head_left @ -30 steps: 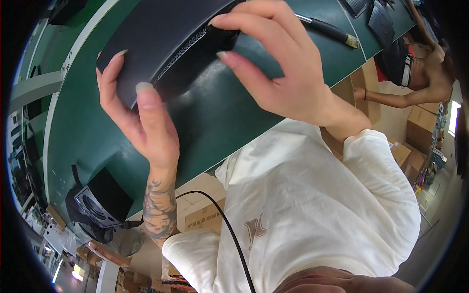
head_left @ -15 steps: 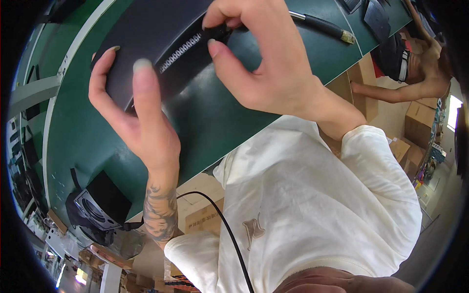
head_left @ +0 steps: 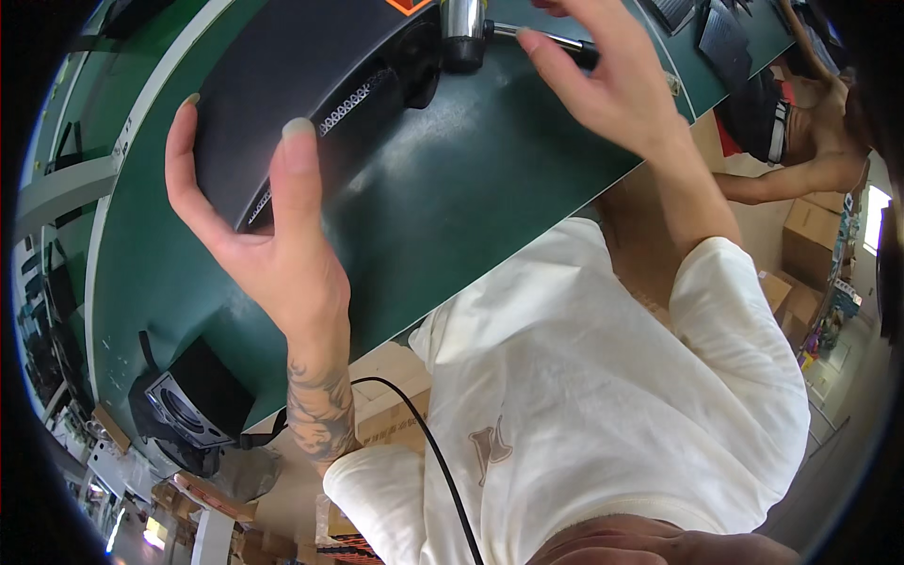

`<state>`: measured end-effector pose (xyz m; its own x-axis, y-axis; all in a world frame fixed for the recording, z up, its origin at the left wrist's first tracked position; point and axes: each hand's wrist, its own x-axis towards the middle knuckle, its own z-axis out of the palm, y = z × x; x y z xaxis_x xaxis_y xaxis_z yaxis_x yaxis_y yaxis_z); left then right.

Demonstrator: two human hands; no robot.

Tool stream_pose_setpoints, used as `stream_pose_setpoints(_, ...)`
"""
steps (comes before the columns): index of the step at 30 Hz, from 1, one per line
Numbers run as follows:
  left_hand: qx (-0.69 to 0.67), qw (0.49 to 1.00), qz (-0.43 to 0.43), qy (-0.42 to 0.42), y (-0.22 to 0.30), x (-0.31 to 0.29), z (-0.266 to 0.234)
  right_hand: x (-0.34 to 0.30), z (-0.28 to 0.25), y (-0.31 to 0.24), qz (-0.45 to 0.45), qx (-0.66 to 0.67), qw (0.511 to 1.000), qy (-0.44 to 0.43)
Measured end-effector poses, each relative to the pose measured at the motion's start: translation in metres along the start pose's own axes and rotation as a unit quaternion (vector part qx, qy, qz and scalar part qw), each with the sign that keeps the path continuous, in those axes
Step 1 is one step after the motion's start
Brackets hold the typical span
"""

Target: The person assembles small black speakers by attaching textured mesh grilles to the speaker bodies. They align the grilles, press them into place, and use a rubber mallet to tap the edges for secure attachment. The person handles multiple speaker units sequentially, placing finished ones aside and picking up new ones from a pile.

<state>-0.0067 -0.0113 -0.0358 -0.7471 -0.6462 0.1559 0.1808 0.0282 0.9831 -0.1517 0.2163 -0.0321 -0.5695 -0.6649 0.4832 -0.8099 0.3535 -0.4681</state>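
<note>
A long, curved black plastic housing (head_left: pixel 273 80) lies slanted on the green table, with a pale perforated strip along its near side. My left hand (head_left: pixel 273 217) grips its near end, thumb on one edge and fingers round the opposite edge. A mallet (head_left: pixel 463 38) with a metal head and black face stands beside the far end of the housing; its metal shaft leads right to a dark grip. Over that handle is my right hand (head_left: pixel 617 89), thumb and fingers apart, holding nothing that I can see. Some of its fingertips are cut off by the upper picture edge.
A black boxy device (head_left: pixel 198 395) with a round front and strap sits at the table's near left corner. Dark panels (head_left: pixel 725 42) lie at the far right. Another person's arm (head_left: pixel 782 181) is at the right, near cardboard boxes (head_left: pixel 812 235). A black cable hangs before my shirt.
My right hand has left the far end of the housing and moved right. The mallet's head now shows beside the housing, and an orange-edged patch appears on top. My left hand stays in place.
</note>
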Motion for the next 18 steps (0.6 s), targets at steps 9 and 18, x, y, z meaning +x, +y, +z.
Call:
stream_pose_setpoints(9, 0.001, 1.000, 0.009, -0.005, 0.002, 0.002, 0.002, -0.002, -0.019, 0.037, -0.040, -0.117, 0.981, -0.153)
stream_pose_setpoints(18, 0.021, 0.999, 0.018, -0.015, 0.001, 0.001, 0.000, 0.039, -0.086, -0.020, -0.106, 0.072, 0.988, -0.084)
